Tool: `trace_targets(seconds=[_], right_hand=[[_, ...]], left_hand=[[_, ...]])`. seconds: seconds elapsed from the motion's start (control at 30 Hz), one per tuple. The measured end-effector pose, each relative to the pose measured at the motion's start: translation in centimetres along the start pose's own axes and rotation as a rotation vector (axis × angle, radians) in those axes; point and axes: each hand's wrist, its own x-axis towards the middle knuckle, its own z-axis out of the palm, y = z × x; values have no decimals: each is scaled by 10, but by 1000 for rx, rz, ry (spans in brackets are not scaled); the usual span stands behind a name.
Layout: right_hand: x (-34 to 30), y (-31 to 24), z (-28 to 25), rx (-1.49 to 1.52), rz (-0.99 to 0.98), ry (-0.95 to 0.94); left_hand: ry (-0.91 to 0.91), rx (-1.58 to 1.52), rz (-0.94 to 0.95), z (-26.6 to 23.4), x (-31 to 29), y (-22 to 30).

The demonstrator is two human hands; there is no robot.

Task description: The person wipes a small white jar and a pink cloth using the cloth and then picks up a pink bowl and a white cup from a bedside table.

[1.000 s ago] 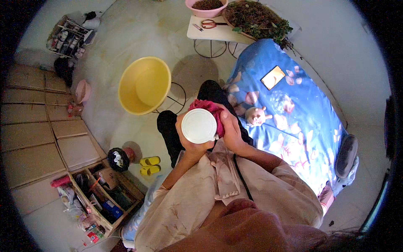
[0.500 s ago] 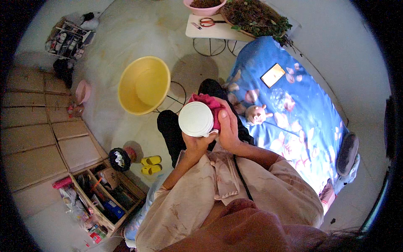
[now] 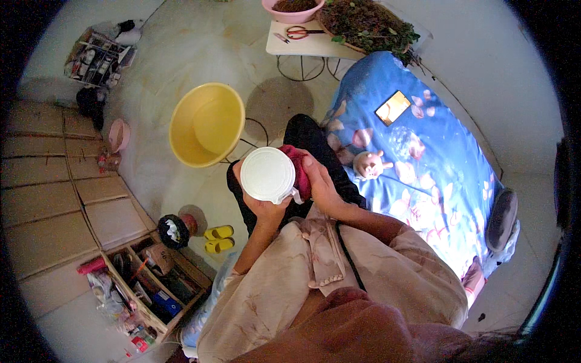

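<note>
the left hand (image 3: 264,209) curls around a white-lidded container (image 3: 267,175), over dark trousers (image 3: 305,132); the right hand (image 3: 322,187) presses a crumpled dark red cloth (image 3: 299,171) against its right side. farther left stands a yellow basin (image 3: 207,124); right, a phone (image 3: 393,108) lies on blue bedding (image 3: 445,157); scissors (image 3: 296,32) rest on a far table (image 3: 302,47).

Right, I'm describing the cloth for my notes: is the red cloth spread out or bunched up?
Bunched up: the red cloth shows as crumpled folds between the white round object and the right hand.
</note>
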Motion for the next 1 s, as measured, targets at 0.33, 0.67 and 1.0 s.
trace_targets(seconds=[0.33, 0.67, 1.0], right_hand=[[-3, -26, 5, -216, -322, 55], [-8, -28, 13, -173, -294, 40], [-7, -19, -2, -102, -109, 45]], left_hand=[[-186, -56, -109, 2, -9, -3], [-397, -58, -111, 2, -11, -6], [-281, -84, -201, 2, -8, -8]])
